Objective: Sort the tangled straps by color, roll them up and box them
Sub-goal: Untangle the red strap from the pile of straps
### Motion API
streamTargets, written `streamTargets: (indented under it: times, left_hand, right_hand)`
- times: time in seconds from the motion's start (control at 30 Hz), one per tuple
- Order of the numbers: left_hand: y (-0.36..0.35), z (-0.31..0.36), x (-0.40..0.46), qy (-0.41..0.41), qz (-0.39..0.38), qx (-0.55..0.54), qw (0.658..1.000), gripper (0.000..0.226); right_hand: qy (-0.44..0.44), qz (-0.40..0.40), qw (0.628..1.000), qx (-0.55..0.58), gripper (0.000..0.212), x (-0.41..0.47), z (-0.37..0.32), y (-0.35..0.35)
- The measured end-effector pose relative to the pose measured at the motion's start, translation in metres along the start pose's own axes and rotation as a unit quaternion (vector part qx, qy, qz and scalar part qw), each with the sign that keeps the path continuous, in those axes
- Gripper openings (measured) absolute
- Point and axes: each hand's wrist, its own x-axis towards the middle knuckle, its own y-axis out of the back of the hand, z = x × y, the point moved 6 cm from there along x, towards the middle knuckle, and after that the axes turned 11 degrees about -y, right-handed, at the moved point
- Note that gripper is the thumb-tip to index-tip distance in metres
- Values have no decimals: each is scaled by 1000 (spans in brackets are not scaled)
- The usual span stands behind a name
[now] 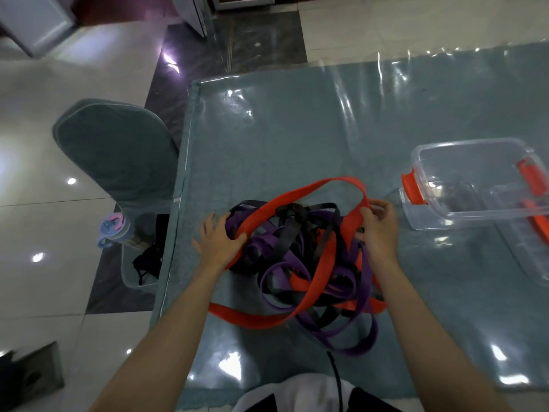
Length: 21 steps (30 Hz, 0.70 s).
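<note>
We're at the untangle step, nothing sorted or rolled yet. The strap pile (300,260) sits in one knot near the front edge of the table (267,129), between both hands: red strap (300,194), purple straps (335,331) and black straps (292,215) all interlocked. Our left hand (218,240) lies on the left side of the pile with fingers spread, thumb over the red strap where it crosses the purple, looks like it's pinning the heap down. Our right hand (378,226) has its fingers curled on the red strap's big loop at the right side of the pile, pinching it near where the loop bends back down. The red loop arches up and over the black knot; another run of it trails out toward the near left edge. The clear box (475,185) with orange latches sits open to the right, well apart from the pile, apparently no straps in it, though reflections make the bottom hard to read. Our read: red goes first. The next move probably calls for drawing the red loop up and out while the left hand holds the rest down. Risk: the red threads under purple in several spots, so a hard pull likely tightens the knot. Feed it through slowly.
</note>
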Motion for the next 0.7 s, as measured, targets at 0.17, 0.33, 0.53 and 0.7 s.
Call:
streamTargets:
  times: [0.17,0.33,0.53,0.7]
  left_hand:
    - [-5,-3,-1,-35,-9,133,990,39]
    - [6,2,-7,-46,34,116,992,21]
    - [66,26,-24,-84,243,-122,959,12]
    - [95,25,-47,-31,271,-254,928,26]
  right_hand:
    - [1,-26,999,22,19,-1,-2,-3]
    - [10,-33,999,19,18,5,-6,-1]
    - [67,-58,993,-78,23,12,-10,-6]
    - [73,-115,976,-171,33,11,10,-13]
